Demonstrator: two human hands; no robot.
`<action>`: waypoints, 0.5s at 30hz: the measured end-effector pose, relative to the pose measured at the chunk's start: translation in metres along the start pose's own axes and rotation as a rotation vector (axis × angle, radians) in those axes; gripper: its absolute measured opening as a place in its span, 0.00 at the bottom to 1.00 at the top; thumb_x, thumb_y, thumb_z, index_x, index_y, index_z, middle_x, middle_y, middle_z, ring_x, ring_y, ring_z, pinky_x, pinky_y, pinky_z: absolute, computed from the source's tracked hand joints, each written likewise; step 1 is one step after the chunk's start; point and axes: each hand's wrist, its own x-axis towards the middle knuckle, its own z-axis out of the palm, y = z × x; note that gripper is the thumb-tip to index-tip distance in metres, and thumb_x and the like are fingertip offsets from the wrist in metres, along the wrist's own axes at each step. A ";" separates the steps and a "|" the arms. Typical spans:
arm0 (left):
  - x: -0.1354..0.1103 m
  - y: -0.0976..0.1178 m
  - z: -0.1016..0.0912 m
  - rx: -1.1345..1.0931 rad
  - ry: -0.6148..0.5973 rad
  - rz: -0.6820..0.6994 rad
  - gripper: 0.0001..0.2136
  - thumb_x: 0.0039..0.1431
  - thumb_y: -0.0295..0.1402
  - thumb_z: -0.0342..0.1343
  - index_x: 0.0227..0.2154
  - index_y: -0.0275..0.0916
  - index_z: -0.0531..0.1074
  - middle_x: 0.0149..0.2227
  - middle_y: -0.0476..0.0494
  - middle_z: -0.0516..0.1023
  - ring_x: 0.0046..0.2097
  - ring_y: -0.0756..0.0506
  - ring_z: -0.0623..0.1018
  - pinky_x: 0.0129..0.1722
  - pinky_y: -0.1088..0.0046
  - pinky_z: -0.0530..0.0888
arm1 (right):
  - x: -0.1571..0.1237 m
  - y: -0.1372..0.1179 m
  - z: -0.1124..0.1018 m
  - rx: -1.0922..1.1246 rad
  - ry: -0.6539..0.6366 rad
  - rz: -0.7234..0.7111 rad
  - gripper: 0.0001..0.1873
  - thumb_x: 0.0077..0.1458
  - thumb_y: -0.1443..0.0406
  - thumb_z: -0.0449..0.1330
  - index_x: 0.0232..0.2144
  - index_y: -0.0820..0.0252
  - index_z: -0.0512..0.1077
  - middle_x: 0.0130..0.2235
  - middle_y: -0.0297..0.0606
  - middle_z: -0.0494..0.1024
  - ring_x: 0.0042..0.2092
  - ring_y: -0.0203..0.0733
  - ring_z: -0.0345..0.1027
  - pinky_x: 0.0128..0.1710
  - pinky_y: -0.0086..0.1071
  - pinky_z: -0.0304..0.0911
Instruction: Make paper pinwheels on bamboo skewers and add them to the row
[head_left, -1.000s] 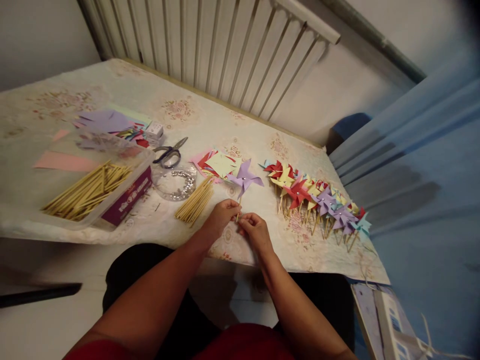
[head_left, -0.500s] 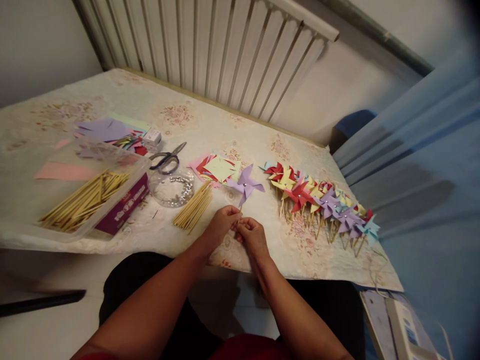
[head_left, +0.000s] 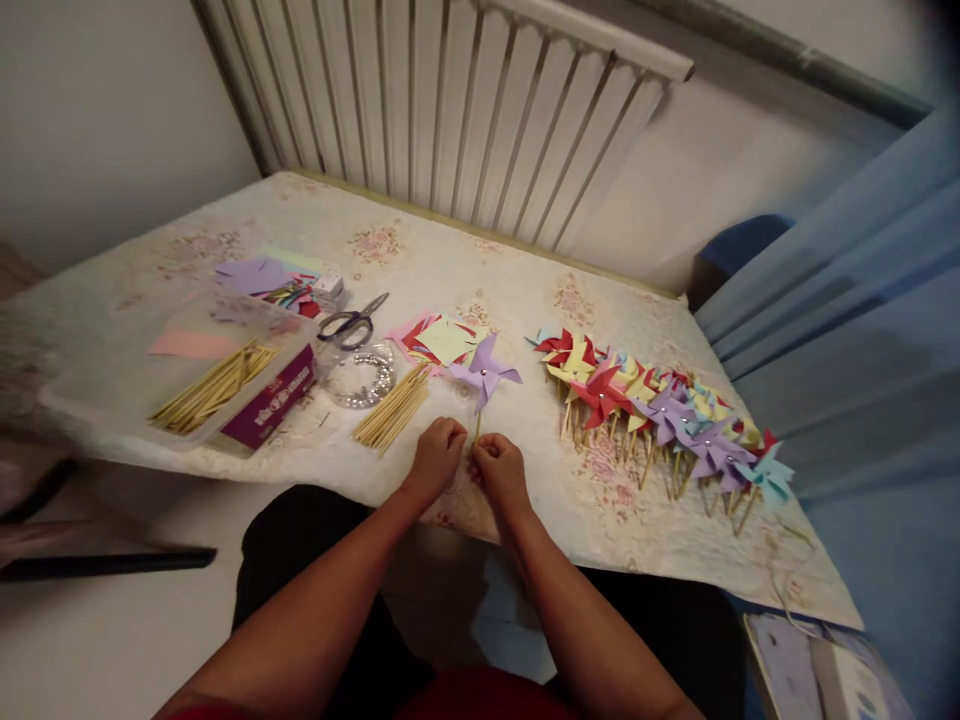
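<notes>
A purple paper pinwheel (head_left: 484,372) stands upright on a thin wooden stick, the lower end of which is pinched in my right hand (head_left: 501,468). Just left of the stick, my left hand (head_left: 437,458) is closed with its fingers curled together, apart from the stick. Whatever may be between those fingers is hidden. Behind the pinwheel lies a pile of coloured paper pieces (head_left: 445,341), a pale yellow one on top. A bundle of wooden sticks (head_left: 391,408) rests left of my hands.
Finished pinwheels (head_left: 604,393) stretch along the table's right side. At the left are a clear plastic box (head_left: 187,440) with sticks, a round clear dish (head_left: 360,376) of small shiny pieces, scissors (head_left: 351,324), purple paper (head_left: 251,275) and a small white box (head_left: 328,288).
My left hand has come away from the pinwheel's stick, leaving a small gap. My right hand still holds it. The whole view has shifted slightly.
</notes>
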 end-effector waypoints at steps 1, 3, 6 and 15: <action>-0.004 -0.003 0.000 0.084 0.034 0.042 0.06 0.57 0.27 0.49 0.25 0.40 0.65 0.30 0.47 0.70 0.35 0.47 0.70 0.39 0.69 0.68 | 0.000 0.001 -0.001 0.017 -0.009 0.003 0.07 0.42 0.63 0.60 0.26 0.57 0.67 0.19 0.24 0.70 0.17 0.31 0.58 0.15 0.25 0.53; -0.012 -0.007 -0.001 0.242 0.087 0.107 0.08 0.60 0.27 0.47 0.26 0.40 0.64 0.32 0.45 0.69 0.37 0.45 0.70 0.41 0.67 0.69 | -0.001 0.002 -0.005 0.052 -0.026 0.008 0.07 0.41 0.63 0.59 0.26 0.57 0.67 0.20 0.24 0.71 0.17 0.30 0.57 0.14 0.25 0.52; -0.025 -0.010 -0.002 0.463 0.138 0.118 0.09 0.63 0.26 0.45 0.28 0.40 0.65 0.35 0.42 0.70 0.39 0.44 0.71 0.42 0.66 0.70 | -0.002 0.005 -0.010 0.075 -0.058 -0.004 0.06 0.41 0.63 0.58 0.26 0.58 0.67 0.20 0.25 0.71 0.17 0.30 0.58 0.14 0.24 0.52; -0.039 -0.008 0.004 0.824 0.148 0.093 0.07 0.62 0.25 0.46 0.33 0.39 0.69 0.38 0.38 0.71 0.44 0.40 0.69 0.44 0.63 0.69 | -0.008 0.005 -0.024 0.102 -0.168 -0.027 0.08 0.42 0.62 0.59 0.27 0.59 0.67 0.21 0.27 0.72 0.17 0.30 0.60 0.13 0.24 0.54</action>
